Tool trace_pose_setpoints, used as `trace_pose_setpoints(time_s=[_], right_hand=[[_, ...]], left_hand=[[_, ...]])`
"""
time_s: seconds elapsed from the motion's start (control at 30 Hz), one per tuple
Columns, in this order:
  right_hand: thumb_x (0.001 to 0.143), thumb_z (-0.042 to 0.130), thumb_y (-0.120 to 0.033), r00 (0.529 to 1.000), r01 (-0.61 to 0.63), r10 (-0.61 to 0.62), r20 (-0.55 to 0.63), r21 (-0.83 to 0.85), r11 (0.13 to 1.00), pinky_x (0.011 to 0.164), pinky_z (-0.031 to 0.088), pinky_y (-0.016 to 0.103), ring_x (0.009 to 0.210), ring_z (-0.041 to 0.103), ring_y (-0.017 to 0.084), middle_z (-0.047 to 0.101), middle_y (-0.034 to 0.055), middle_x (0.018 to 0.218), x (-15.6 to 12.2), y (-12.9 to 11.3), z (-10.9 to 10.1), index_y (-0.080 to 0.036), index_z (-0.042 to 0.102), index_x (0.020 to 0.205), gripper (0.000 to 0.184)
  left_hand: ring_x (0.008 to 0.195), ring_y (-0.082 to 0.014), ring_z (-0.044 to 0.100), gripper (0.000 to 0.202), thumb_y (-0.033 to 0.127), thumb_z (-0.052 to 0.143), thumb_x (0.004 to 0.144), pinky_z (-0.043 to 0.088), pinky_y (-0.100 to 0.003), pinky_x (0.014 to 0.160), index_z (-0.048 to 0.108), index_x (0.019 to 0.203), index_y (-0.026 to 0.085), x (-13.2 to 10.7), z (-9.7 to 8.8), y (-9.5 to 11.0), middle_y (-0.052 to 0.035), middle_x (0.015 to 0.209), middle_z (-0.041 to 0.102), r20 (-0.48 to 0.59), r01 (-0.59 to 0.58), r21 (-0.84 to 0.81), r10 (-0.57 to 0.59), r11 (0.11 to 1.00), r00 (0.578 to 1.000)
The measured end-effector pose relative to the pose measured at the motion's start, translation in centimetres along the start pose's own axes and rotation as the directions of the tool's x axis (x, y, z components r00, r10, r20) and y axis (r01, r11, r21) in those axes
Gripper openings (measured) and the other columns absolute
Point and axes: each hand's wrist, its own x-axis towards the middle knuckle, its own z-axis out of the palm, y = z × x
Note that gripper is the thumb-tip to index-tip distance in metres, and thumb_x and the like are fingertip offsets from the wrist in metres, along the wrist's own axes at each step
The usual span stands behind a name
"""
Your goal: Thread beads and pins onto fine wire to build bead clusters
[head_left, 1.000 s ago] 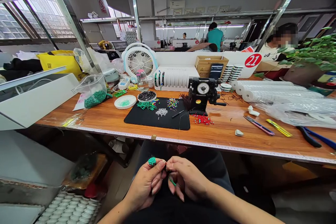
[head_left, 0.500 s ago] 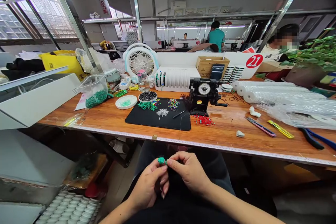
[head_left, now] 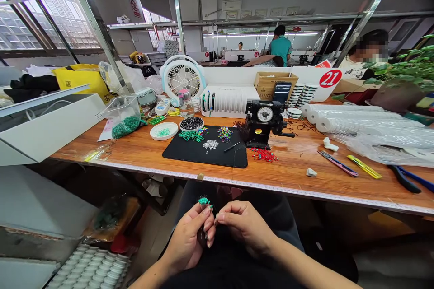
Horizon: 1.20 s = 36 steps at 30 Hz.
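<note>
Above my lap, my left hand is closed round a bundle of green-tipped wires. Their small green heads stick up past the thumb, and dark thin ends show below the fingers. My right hand is just to the right, thumb and forefinger pinched together; whatever lies in the pinch is too small to make out. A small gap separates the two hands. Beyond them on the table lies a black mat with a pile of small silvery pieces, green sticks and multicoloured beads.
A black winding machine with a dial stands behind the mat, red pieces before it. Cutters, a yellow knife and pliers lie at right. A fan and a bag of green pieces stand left.
My hands have moved slightly apart. The green-headed bundle has tilted and shifted a little up and left in my left hand, showing its wire ends below. My right hand stays pinched.
</note>
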Motion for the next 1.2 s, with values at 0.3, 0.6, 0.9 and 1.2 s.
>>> trace_pose_setpoints(time_s=[0.3,0.6,0.9,1.2], right_hand=[[0.064,0.074,-0.031,0.997,-0.042,0.037,0.061,0.094,0.995,0.039,0.012,0.021,0.035,0.025,0.003,0.052,-0.0023,0.047,-0.1,-0.7,0.6,-0.011,0.065,0.066,0.022],[0.07,0.07,-0.027,0.994,-0.088,0.079,0.075,0.121,0.989,0.035,0.007,0.02,0.033,0.015,0.003,0.031,-0.01,0.037,0.2,-0.5,0.0,-0.011,0.066,0.072,0.016],[0.074,0.067,-0.03,0.951,0.248,-0.3,-0.072,-0.398,0.883,0.063,0.042,0.025,0.066,0.056,0.016,0.067,0.0036,0.068,0.3,-1.0,0.2,-0.015,0.072,0.071,0.016],[0.073,0.064,-0.021,0.96,0.21,-0.279,-0.02,-0.604,0.768,0.054,0.036,0.022,0.058,0.053,0.013,0.064,0.0012,0.061,0.4,-0.6,0.1,-0.015,0.072,0.068,0.011]], left_hand=[[0.051,-0.0075,0.042,0.02,0.033,0.047,0.088,0.039,-0.021,0.048,0.046,0.074,0.018,0.2,-0.3,-0.1,0.005,0.057,0.047,-0.027,-0.221,0.351,0.246,0.91,0.969],[0.054,-0.0094,0.044,0.018,0.035,0.047,0.087,0.039,-0.023,0.054,0.045,0.076,0.02,-0.5,-0.3,0.2,0.0045,0.061,0.048,-0.024,-0.289,0.579,0.371,0.762,0.928],[0.062,-0.012,0.046,0.016,0.032,0.046,0.087,0.039,-0.024,0.062,0.049,0.077,0.02,-0.2,-0.9,0.2,0.0019,0.066,0.049,0.059,-0.325,0.706,0.405,0.629,0.912],[0.044,-0.0064,0.028,0.023,0.039,0.05,0.084,0.024,-0.019,0.042,0.043,0.073,0.021,0.3,-1.0,-0.5,0.0081,0.052,0.032,-0.041,-0.158,0.43,0.194,0.889,0.98]])
